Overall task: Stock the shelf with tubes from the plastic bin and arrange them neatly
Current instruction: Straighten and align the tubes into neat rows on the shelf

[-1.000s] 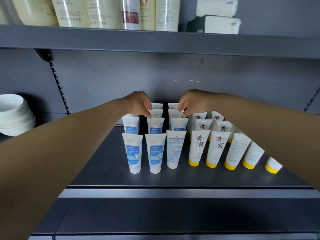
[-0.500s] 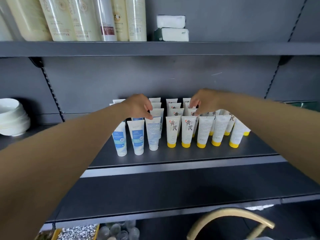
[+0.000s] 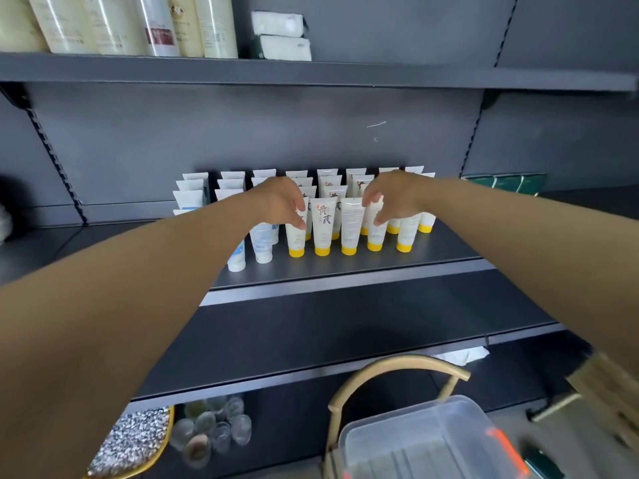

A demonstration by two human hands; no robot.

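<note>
From the head camera, both bare arms reach forward over a dark grey shelf [image 3: 397,261] where the tubes stand in rows running from the front edge to the back panel. Every tube stands upright on its cap, long axis vertical, flat crimped end pointing up.

The white-capped tubes [image 3: 262,242] with blue print fill the left rows; the yellow-capped tubes [image 3: 322,224] fill the middle and right rows. In the front row one yellow-capped tube shows its large dark characters to the camera, and the one just to its right shows fine print.

The left hand [image 3: 280,202] hangs over the seam between the white-capped and yellow-capped rows, its fingers [image 3: 299,221] loosely spread and pointing down, the tips touching the upper part of a front yellow-capped tube without closing round it. The right hand [image 3: 394,197] sits over the right rows, fingers relaxed and slightly apart, tips resting against the top of a front tube; it holds nothing.

Below the shelf, at the lower right, a clear plastic bin [image 3: 428,440] with an orange latch sits beside a curved tan handle [image 3: 390,366]. Tall bottles [image 3: 152,22] line the upper shelf.
</note>
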